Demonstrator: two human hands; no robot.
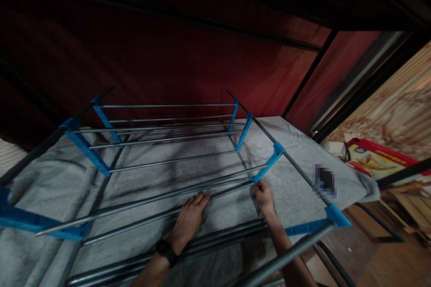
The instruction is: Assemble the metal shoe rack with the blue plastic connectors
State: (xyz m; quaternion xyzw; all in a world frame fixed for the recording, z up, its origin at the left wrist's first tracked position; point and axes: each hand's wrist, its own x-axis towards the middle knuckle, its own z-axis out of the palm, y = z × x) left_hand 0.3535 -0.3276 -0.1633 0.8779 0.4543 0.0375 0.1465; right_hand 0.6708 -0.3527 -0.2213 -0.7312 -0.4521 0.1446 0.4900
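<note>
A rack frame of grey metal tubes and blue plastic brackets lies across a grey cloth-covered surface. My left hand [189, 219], with a dark watch on its wrist, closes over a metal tube [134, 225] near its middle. My right hand [264, 196] is closed at the lower end of a blue bracket [269, 164], where that tube meets it. Its fingertips are partly hidden, so the exact grip is hard to see. The tube's left end lies apart from the left blue bracket [43, 224]. A second tube [161, 196] runs just above it.
Several loose tubes [215, 240] lie together on the grey cloth [188, 161] near me. Another blue bracket [310, 228] joins the right side rail, with a thick tube [289, 255] close by. A red wall sheet [188, 63] stands behind. A red-and-yellow box [377, 157] is at right.
</note>
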